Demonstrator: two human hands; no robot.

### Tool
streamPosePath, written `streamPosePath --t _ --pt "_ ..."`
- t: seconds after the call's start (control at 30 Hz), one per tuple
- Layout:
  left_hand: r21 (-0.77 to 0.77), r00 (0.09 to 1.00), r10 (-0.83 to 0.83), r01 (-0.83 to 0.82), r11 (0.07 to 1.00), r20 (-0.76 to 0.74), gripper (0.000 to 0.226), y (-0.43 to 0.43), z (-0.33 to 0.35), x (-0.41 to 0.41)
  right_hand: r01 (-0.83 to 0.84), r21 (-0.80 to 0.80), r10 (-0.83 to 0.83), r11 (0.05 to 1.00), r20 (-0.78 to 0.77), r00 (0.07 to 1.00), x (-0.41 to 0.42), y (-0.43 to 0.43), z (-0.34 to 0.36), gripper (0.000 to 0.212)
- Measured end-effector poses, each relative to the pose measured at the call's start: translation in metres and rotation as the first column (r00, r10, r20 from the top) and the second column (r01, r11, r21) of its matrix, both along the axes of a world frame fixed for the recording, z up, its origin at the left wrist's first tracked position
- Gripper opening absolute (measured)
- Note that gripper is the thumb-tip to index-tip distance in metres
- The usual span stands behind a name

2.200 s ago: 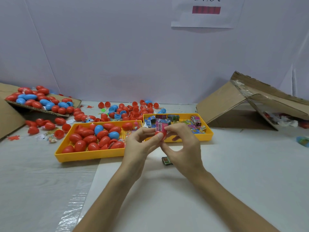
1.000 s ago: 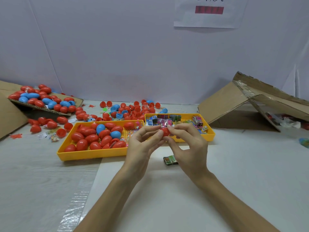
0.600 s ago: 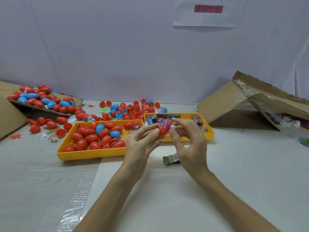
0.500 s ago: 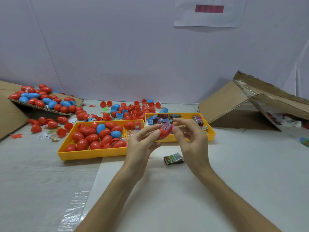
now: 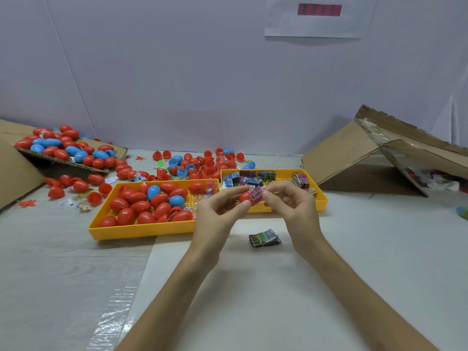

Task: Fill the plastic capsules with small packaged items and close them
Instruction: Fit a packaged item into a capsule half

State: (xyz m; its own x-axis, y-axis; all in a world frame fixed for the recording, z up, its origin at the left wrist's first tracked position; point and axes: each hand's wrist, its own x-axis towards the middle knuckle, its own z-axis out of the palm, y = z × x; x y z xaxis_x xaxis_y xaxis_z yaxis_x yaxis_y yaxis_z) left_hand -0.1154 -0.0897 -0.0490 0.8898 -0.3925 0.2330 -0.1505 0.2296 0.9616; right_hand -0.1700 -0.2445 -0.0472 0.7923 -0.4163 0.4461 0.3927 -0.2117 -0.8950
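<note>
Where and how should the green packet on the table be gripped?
Probably from above, pinching the green packet across its near and far long edges: it lies flat on the table, wider than deep, with nothing touching it.

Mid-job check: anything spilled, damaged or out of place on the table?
Yes. Loose capsules are scattered on the table behind the yellow trays, a green packet lies alone before them, and the cardboard box at right is torn and collapsed. The pink packet sticks out of the held red capsule.
</note>
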Motion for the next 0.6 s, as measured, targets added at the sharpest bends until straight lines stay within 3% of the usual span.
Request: streamPosePath --t 0.17,0.37,0.47,0.6 --pt "0.033 0.998 0.046 -0.047 0.998 0.045 0.024 0.0024 0.0007 0.0024 -0.084 0.019 0.084 0.996 -0.013 0.996 0.001 0.0003 -0.0001 0.002" --pt "0.061 0.995 -0.001 -0.005 0.998 0.095 0.031 0.0013 0.0018 -0.0006 -0.067 0.016 0.068 0.998 -0.032 0.997 -0.0003 -0.0008 0.0005 0.007" --pt "0.05 0.995 0.029 -0.034 0.998 0.099 0.027 0.0007 0.002 -0.0004 0.069 -0.091 -0.069 0.993 0.002 0.998 -0.0009 0.0024 -0.0004 0.01" --pt "0.022 0.996 0.082 -0.083 0.996 0.044 0.022 0.0015 0.0014 0.0019 0.246 -0.312 -0.194 0.918 0.19 0.963 -0.0029 0.007 -0.0036 0.014"
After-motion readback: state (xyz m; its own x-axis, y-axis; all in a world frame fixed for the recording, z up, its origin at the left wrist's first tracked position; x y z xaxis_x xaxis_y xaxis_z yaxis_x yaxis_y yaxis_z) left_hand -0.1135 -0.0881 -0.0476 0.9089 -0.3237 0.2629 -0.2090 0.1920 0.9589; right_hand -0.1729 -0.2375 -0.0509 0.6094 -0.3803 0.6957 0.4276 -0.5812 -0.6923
